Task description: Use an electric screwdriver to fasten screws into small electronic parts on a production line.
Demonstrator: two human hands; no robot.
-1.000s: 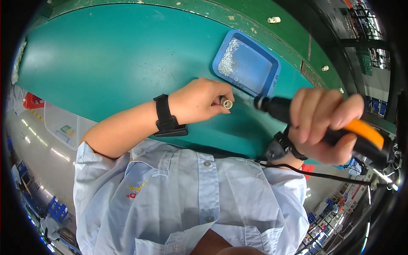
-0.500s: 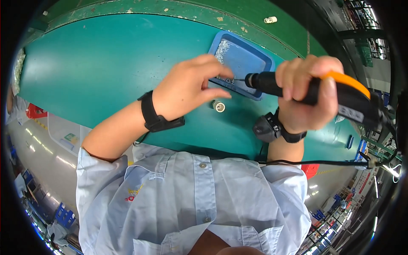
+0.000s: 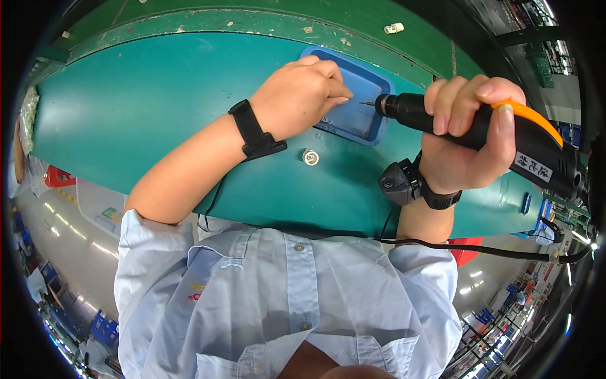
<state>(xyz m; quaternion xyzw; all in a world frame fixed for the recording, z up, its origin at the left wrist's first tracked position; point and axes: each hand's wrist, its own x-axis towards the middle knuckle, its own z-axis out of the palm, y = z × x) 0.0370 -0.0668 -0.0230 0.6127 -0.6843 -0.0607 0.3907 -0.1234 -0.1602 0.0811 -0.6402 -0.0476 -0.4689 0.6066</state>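
Observation:
My right hand (image 3: 476,129) is wrapped around a black electric screwdriver (image 3: 413,114) with an orange strip. Its thin bit (image 3: 367,103) points left, over a blue tray (image 3: 382,120). My left hand (image 3: 309,95) is above the tray's left side, with thumb and fingers pinched together just short of the bit's tip. Anything in that pinch is too small to make out. Most of the tray's left part is hidden behind this hand. A small round white-and-metal part (image 3: 310,157) stands on the green table below the tray, apart from both hands.
A similar white cylindrical part (image 3: 394,28) lies on the green surface beyond the table (image 3: 158,88). The screwdriver's black cable (image 3: 499,250) runs along the table's near right side. A small dark blue piece (image 3: 526,203) lies at the far right, and a clear plastic bag (image 3: 28,120) at the left edge.
My left hand's fingers have gone from spread to pinched, and the hand has moved slightly up. The screwdriver has drawn back a little to the right, its bit clear of the fingers.

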